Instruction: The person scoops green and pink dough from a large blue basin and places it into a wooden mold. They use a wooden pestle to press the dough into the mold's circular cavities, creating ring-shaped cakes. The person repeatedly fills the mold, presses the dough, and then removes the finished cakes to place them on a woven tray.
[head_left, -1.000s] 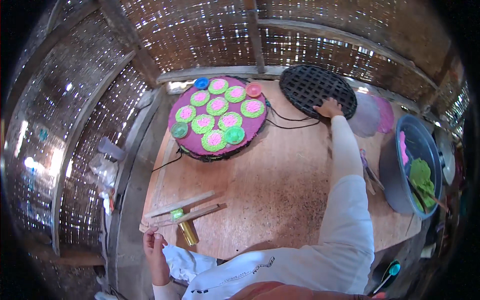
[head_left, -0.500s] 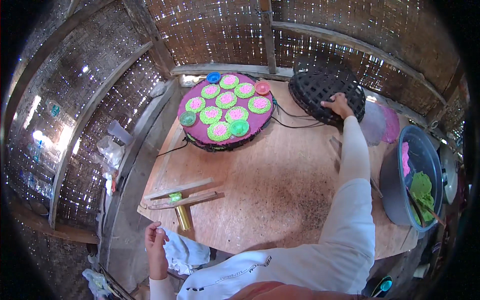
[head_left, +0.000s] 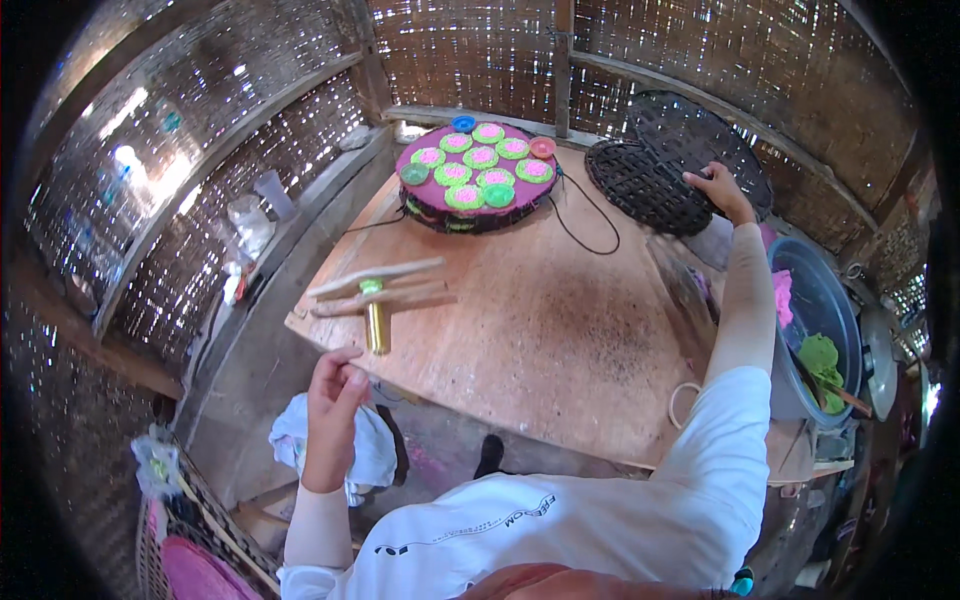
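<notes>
On the right, my right hand [head_left: 715,185] grips an upper black woven tray [head_left: 675,120], tilted up above another black woven tray [head_left: 628,185]. My left hand [head_left: 340,390] is open with loosely curled fingers and holds nothing visible, by the near left edge of the wooden table [head_left: 520,330]. Just beyond it lie a gold cylinder [head_left: 376,330] with a green piece and two wooden sticks [head_left: 400,270]. Farther back, a round pink board [head_left: 478,215] on a dark tray bears several green rings with pink middles and several small coloured cups [head_left: 543,147].
A grey tub [head_left: 840,280] with pink and green masses stands at the right, beside a pale lid [head_left: 878,365]. Woven walls surround the table. A white cloth [head_left: 370,460] lies below its near edge; a basket [head_left: 150,540] with a pink piece is at lower left.
My right hand has raised the upper black tray, uncovering one beneath it. My left hand has risen toward the table's edge. The view has shifted, so the table now shows higher and smaller.
</notes>
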